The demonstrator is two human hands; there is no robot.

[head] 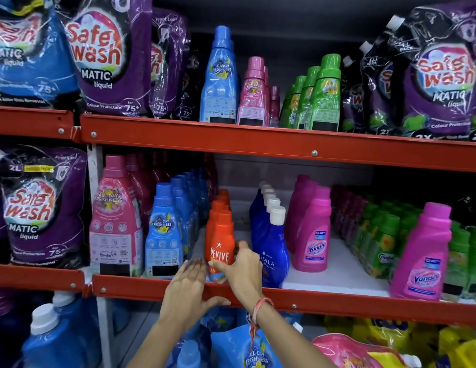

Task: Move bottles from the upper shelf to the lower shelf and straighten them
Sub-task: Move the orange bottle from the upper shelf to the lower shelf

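An orange Revive bottle [220, 243] stands at the front of a row of orange bottles on the lower shelf [337, 301]. My right hand [241, 269] grips its lower body from the right. My left hand [187, 290] is flat with fingers spread, just left of the bottle, its thumb lying on the red shelf edge. On the upper shelf [258, 142] stand a tall blue bottle [219, 81], pink bottles [253, 96] and green bottles [324, 99].
Beside the orange row stand blue bottles [164, 235] to the left and dark blue Ujala bottles [271, 243] to the right. Pink Vanish bottles [312, 235] and green bottles fill the right side. Purple Safewash pouches [106, 54] flank both shelves. Refill packs lie below.
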